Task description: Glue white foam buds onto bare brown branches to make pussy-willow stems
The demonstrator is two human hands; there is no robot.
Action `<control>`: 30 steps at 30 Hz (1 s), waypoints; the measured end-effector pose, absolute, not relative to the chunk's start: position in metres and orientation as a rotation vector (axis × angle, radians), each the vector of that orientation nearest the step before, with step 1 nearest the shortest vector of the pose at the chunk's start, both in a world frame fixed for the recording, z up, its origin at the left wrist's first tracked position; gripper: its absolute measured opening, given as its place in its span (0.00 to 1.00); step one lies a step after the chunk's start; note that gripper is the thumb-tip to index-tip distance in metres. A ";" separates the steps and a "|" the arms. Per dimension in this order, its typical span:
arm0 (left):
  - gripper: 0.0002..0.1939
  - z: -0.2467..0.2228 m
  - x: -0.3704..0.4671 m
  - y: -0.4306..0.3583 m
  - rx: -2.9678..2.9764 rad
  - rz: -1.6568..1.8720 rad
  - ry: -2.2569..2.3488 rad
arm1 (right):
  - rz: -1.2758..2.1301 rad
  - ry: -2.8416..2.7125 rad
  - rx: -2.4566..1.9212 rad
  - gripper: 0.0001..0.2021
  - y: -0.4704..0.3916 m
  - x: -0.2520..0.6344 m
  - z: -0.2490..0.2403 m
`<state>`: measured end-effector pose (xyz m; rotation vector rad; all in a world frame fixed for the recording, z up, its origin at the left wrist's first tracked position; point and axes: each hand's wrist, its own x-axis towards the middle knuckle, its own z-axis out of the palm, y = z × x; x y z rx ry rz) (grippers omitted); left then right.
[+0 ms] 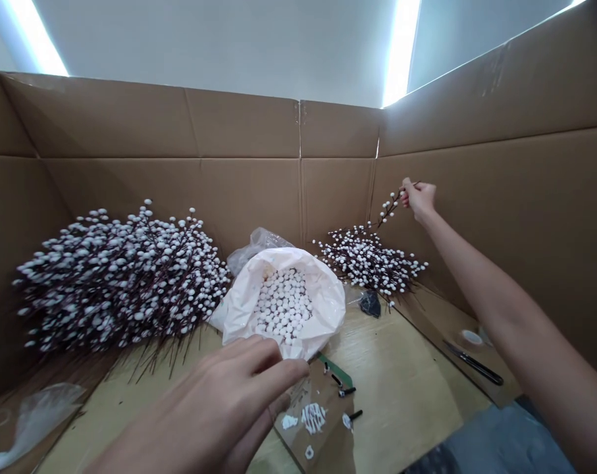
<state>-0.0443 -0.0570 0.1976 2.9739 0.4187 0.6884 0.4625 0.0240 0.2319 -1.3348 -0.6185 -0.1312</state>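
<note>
My right hand (417, 199) is raised at the right, its fingers closed round the upper end of a thin dark sprig with white berries (388, 209). Below it lies a smaller pile of white-berried sprigs (370, 260). My left hand (243, 395) is in the lower middle, in front of a white plastic bag (330, 296) that holds many loose white balls (284, 306). Its thumb and forefinger are close together; whether anything sits between them is hidden. A large heap of berried sprigs (130, 276) fills the left side.
Cardboard walls (249, 191) surround the wooden table (397, 368). A board (335, 441) near my left hand bears white blobs and small black pieces. A black-handled knife (476, 366) lies at the right, clear plastic (41, 418) at the left, and a dark lump (370, 303) behind.
</note>
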 end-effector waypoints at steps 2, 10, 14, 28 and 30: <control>0.14 0.198 -0.042 -0.056 2.979 0.611 0.433 | -0.162 -0.696 -1.290 0.15 0.013 0.448 0.254; 0.20 0.199 -0.012 -0.048 2.759 0.770 0.576 | 0.037 -1.117 -1.081 0.15 -0.048 0.345 0.304; 0.34 0.191 0.008 -0.042 2.572 0.836 0.714 | 0.312 -1.308 -0.960 0.16 -0.070 0.296 0.305; 0.12 0.143 0.023 -0.046 2.099 0.618 0.515 | 0.683 -1.406 -0.867 0.18 -0.070 0.249 0.264; 0.12 0.131 0.020 -0.043 2.054 0.652 0.519 | 0.688 -1.360 -0.845 0.20 -0.069 0.253 0.251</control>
